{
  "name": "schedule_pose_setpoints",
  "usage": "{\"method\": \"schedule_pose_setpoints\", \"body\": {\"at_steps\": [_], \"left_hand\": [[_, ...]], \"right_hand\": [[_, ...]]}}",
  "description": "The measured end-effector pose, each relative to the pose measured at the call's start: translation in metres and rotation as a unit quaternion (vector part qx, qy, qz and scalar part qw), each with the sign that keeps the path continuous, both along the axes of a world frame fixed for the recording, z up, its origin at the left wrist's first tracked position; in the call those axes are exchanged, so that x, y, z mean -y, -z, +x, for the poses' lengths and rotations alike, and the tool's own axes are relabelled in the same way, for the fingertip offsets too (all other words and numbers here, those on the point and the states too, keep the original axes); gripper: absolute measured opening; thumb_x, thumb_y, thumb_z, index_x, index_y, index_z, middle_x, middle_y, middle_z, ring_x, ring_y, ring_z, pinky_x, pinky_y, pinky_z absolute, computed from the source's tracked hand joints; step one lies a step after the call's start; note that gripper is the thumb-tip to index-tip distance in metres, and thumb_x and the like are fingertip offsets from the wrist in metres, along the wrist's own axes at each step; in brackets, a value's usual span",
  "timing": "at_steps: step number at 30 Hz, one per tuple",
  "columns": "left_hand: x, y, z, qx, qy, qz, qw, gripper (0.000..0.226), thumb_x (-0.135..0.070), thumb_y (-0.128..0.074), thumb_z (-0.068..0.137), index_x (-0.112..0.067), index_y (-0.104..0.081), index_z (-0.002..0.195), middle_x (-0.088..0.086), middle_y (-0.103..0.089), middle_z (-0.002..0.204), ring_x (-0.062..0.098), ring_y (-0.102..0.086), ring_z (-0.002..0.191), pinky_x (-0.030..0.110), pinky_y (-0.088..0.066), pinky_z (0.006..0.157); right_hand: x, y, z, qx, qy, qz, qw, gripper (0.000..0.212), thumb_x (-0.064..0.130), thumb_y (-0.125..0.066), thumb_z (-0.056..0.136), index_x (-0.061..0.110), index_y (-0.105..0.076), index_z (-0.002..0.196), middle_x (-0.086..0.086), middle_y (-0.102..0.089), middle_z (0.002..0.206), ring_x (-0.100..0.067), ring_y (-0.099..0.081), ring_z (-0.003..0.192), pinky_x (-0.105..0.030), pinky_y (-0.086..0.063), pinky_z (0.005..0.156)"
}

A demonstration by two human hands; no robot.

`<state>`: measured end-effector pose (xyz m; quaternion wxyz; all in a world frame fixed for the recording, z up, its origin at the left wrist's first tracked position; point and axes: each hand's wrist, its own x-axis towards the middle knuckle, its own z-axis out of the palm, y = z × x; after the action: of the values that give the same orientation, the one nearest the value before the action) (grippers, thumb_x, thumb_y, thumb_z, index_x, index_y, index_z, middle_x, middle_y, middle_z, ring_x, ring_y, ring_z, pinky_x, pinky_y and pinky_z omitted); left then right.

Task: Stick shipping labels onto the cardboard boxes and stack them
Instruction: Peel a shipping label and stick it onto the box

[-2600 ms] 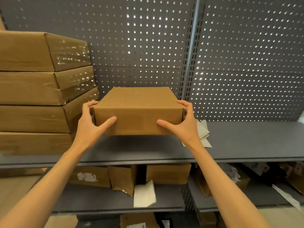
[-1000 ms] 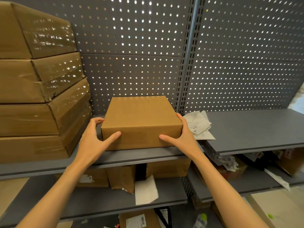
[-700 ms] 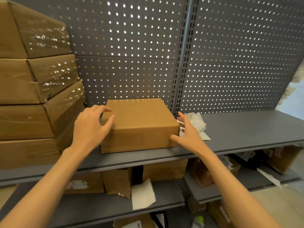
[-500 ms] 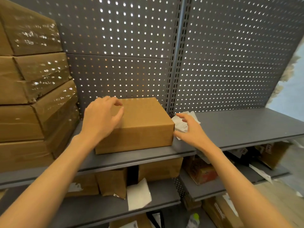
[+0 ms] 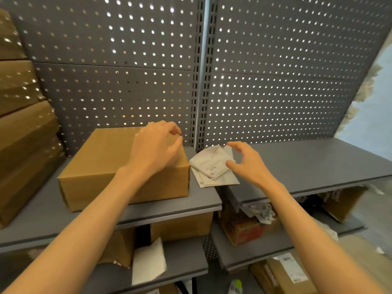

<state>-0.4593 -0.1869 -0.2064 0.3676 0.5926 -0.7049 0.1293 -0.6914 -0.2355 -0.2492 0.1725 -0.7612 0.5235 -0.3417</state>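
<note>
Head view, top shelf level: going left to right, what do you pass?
Stack of wrapped cartons → cardboard box → left hand over the box's right end → pile of shipping labels → right hand → bare grey shelf.

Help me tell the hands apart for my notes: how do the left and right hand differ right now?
The left hand is over the cardboard box, fingers curled, holding nothing; the right hand is beside the box with fingers spread. The left is clear of the shipping labels, while the right reaches at the labels, its thumb by their edge. Both are bare and over the upper shelf.
</note>
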Motion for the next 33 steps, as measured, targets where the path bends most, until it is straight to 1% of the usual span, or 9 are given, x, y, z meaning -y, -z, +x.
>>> {"method": "schedule_pose_setpoints", "body": {"at_steps": [8,12,15,18,21,23,26,29,33], "left_hand": [[0.038,0.004,-0.055,-0.008,-0.038,0.029,0.999,0.018,-0.03,-0.054,0.091,-0.022,-0.063,0.103,-0.006,-0.065,0.102,0.015,-0.056,0.094,0.025,-0.034,0.07],[0.049,0.007,-0.076,-0.047,-0.029,0.065,0.996,0.02,-0.029,-0.056,0.09,-0.021,-0.062,0.107,-0.007,-0.064,0.103,0.007,-0.052,0.088,0.029,-0.048,0.078],[0.055,0.011,-0.086,-0.042,-0.047,0.093,0.994,0.022,-0.029,-0.056,0.09,-0.021,-0.061,0.109,-0.005,-0.064,0.107,0.011,-0.055,0.095,0.033,-0.049,0.082],[0.061,0.019,-0.094,-0.019,-0.057,0.144,0.988,0.025,-0.031,-0.057,0.09,-0.02,-0.059,0.112,-0.002,-0.062,0.112,0.015,-0.057,0.1,0.034,-0.049,0.083],[0.068,0.028,-0.098,0.002,-0.055,0.201,0.978,0.028,-0.032,-0.057,0.089,-0.02,-0.056,0.115,-0.001,-0.06,0.115,0.017,-0.056,0.102,0.036,-0.049,0.085],[0.072,0.033,-0.099,0.004,-0.049,0.226,0.973,0.029,-0.033,-0.056,0.089,-0.021,-0.055,0.116,-0.001,-0.059,0.116,0.017,-0.056,0.103,0.035,-0.048,0.085],[0.076,0.038,-0.101,0.005,-0.037,0.244,0.969,0.029,-0.032,-0.055,0.09,-0.023,-0.055,0.117,-0.002,-0.058,0.117,0.015,-0.055,0.103,0.029,-0.046,0.081],[0.08,0.042,-0.104,0.007,-0.018,0.255,0.967,0.029,-0.033,-0.056,0.09,-0.024,-0.055,0.118,-0.004,-0.059,0.118,0.014,-0.055,0.105,0.031,-0.048,0.085],[0.084,0.044,-0.106,0.012,0.009,0.243,0.97,0.028,-0.034,-0.056,0.09,-0.026,-0.057,0.116,-0.006,-0.06,0.117,0.013,-0.055,0.106,0.033,-0.048,0.087]], "right_hand": [[0.061,0.001,-0.03,-0.002,-0.068,0.003,0.998,0.051,0.009,-0.058,0.085,0.014,-0.046,0.135,-0.001,-0.049,0.135,-0.015,-0.044,0.126,-0.02,-0.031,0.096],[0.08,0.002,-0.035,-0.009,-0.106,0.028,0.994,0.049,0.009,-0.057,0.086,0.015,-0.047,0.134,-0.001,-0.05,0.135,-0.014,-0.044,0.126,-0.02,-0.032,0.096],[0.09,0.006,-0.034,-0.022,-0.132,0.051,0.99,0.05,0.011,-0.057,0.087,0.013,-0.045,0.136,-0.003,-0.051,0.136,-0.015,-0.046,0.125,-0.025,-0.037,0.097],[0.099,0.013,-0.031,-0.04,-0.137,0.065,0.988,0.047,0.016,-0.056,0.089,0.011,-0.047,0.135,-0.004,-0.055,0.13,-0.017,-0.051,0.116,-0.023,-0.038,0.087],[0.105,0.018,-0.03,-0.049,-0.12,0.077,0.989,0.039,0.023,-0.06,0.089,0.009,-0.057,0.125,-0.004,-0.062,0.116,-0.016,-0.055,0.101,-0.02,-0.037,0.081],[0.106,0.021,-0.029,-0.051,-0.113,0.089,0.988,0.032,0.026,-0.062,0.088,0.009,-0.063,0.116,-0.004,-0.065,0.108,-0.012,-0.054,0.091,-0.02,-0.038,0.077],[0.105,0.024,-0.03,-0.04,-0.111,0.104,0.987,0.022,0.027,-0.062,0.088,0.009,-0.069,0.099,-0.005,-0.068,0.099,-0.012,-0.057,0.085,-0.021,-0.04,0.071],[0.106,0.025,-0.032,-0.024,-0.111,0.12,0.986,0.022,0.026,-0.062,0.088,0.005,-0.07,0.084,-0.008,-0.069,0.09,-0.018,-0.06,0.083,-0.026,-0.047,0.071],[0.106,0.02,-0.033,0.031,-0.113,0.151,0.982,0.017,0.026,-0.063,0.088,0.012,-0.068,0.079,0.0,-0.063,0.079,-0.009,-0.054,0.073,-0.016,-0.042,0.061]]}}
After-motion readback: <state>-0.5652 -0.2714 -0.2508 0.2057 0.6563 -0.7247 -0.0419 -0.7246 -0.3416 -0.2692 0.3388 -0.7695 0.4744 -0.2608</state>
